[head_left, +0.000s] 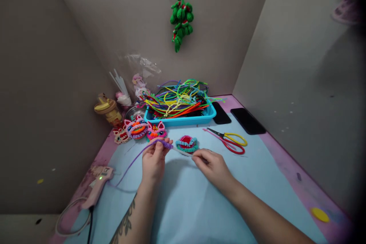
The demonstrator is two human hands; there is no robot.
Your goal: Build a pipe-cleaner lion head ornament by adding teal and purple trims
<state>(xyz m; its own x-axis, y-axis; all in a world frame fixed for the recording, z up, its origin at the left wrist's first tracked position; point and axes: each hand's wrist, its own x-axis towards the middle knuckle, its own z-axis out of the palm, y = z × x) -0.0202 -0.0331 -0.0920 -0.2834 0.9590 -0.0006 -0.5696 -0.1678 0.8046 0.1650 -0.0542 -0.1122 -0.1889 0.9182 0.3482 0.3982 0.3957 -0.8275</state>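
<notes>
A purple pipe cleaner (134, 161) is wound in tight coils around one end of a thin whitish stick (181, 151). My left hand (154, 160) pinches the coiled part, and the loose tail trails down left to the mat. Farther right, my right hand (213, 166) is closed on the other end of the stick, its fingertips hiding that tip. Just beyond the stick lies a round teal and pink pipe-cleaner piece (187, 143). Behind my left hand sits a pink and orange pipe-cleaner head with pointed ears (156, 131).
A blue tray (183, 122) heaped with colourful pipe cleaners stands at the back. Scissors (233, 143) lie right, near two black phones (221, 113). A pink glue gun (98, 187) with a green light and cable rests left. More pipe-cleaner heads (135, 127) and a cup (110, 112) stand back left.
</notes>
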